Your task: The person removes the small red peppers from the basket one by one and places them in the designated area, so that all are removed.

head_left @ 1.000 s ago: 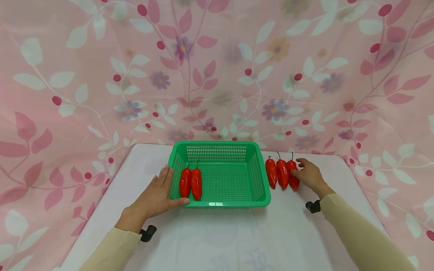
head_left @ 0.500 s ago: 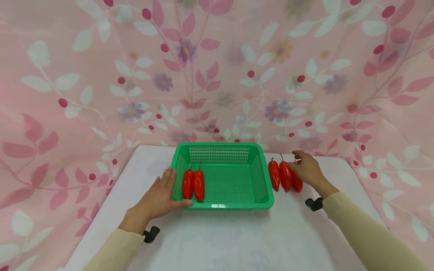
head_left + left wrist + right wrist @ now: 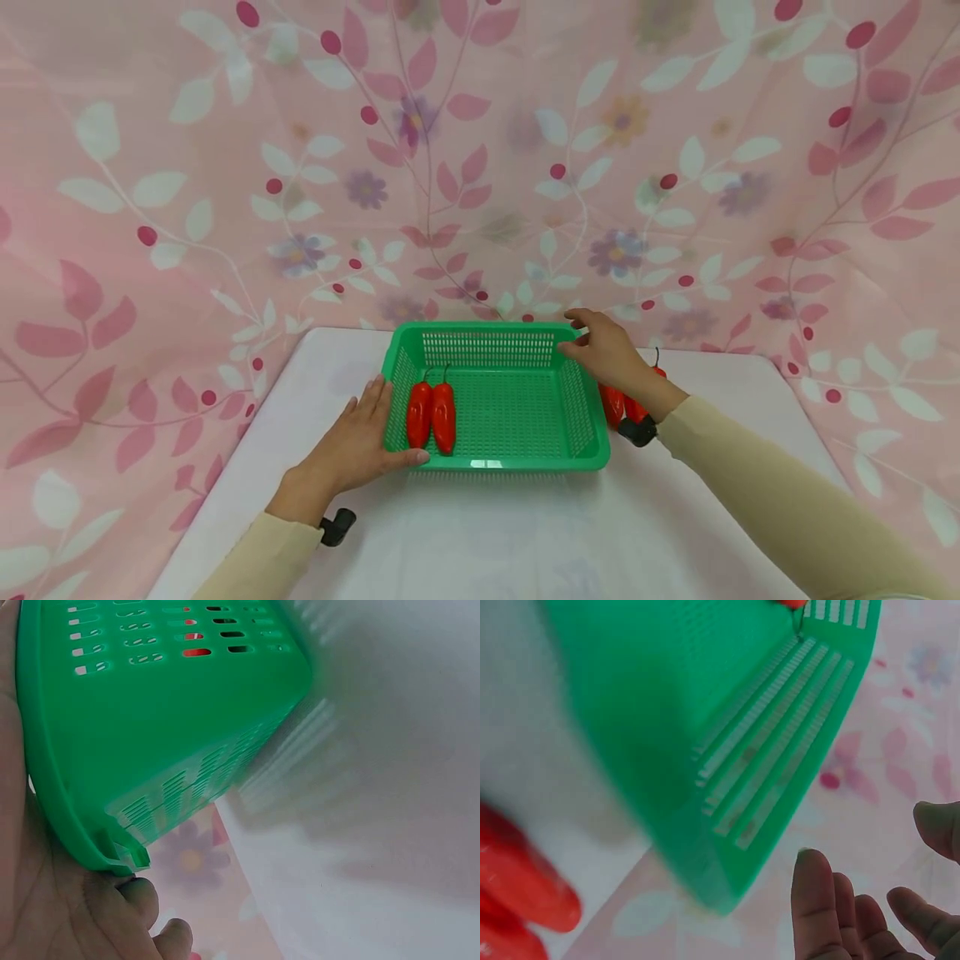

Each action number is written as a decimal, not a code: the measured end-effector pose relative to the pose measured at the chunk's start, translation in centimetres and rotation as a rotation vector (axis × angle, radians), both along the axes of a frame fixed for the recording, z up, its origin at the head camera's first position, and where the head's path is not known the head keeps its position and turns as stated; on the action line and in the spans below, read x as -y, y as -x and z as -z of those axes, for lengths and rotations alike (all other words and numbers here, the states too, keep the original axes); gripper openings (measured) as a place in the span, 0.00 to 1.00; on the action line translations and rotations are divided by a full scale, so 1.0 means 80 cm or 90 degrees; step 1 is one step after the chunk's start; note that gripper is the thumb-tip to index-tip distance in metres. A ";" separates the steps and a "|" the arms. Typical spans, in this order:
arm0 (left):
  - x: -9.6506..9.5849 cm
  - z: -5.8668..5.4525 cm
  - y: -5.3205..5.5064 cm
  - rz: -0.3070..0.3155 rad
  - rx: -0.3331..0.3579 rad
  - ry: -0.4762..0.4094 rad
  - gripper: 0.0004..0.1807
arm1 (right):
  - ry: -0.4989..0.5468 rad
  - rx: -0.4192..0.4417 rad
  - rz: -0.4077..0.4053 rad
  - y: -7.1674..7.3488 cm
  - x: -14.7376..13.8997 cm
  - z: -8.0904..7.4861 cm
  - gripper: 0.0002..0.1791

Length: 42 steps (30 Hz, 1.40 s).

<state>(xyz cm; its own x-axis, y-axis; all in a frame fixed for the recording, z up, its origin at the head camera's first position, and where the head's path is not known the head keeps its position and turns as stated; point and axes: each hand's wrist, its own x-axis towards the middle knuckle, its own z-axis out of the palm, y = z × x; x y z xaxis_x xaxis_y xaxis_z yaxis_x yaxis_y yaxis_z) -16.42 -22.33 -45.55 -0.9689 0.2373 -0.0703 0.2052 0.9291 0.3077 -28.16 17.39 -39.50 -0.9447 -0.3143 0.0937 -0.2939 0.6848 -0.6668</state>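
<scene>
Two red peppers [image 3: 431,418] with thin stems lie side by side at the left inside a green slotted basket [image 3: 495,463]. My left hand [image 3: 352,442] rests against the basket's left side, fingers straight and thumb on the front rim. The left wrist view shows the palm of my left hand [image 3: 64,900] next to the rim. Over the back right corner, my right hand [image 3: 603,350] holds nothing; the right wrist view shows its fingers [image 3: 815,900] spread from the thumb. More red peppers [image 3: 613,406] lie right of the basket, partly hidden by my right hand and wrist.
The basket stands on a table with a white cover [image 3: 510,533]. A pink floral cloth [image 3: 495,167] hangs right behind the table and at its sides. A small black camera [image 3: 637,431] sits under the right wrist, another black camera [image 3: 337,527] at the left.
My right hand has left the rightmost pepper and moved left, over the basket's back right corner. Its forearm now covers part of the peppers. My left hand stays at the basket.
</scene>
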 end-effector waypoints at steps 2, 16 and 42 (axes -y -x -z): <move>0.000 0.000 0.000 0.000 -0.002 0.004 0.75 | 0.003 0.002 -0.024 0.003 0.023 -0.002 0.34; 0.002 0.003 0.000 -0.004 -0.005 -0.005 0.75 | 0.017 0.117 -0.113 0.024 0.126 0.030 0.36; 0.002 0.005 0.002 0.000 0.002 0.003 0.75 | 0.101 0.324 -0.156 0.023 0.200 0.092 0.39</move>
<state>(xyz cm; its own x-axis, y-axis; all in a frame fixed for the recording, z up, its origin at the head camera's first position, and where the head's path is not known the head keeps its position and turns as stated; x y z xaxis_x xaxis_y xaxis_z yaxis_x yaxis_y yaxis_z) -16.55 -22.52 -45.95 -0.9688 0.2368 -0.0737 0.2042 0.9304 0.3045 -30.02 1.40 -46.89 -0.7843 -0.5489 -0.2890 -0.0469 0.5170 -0.8547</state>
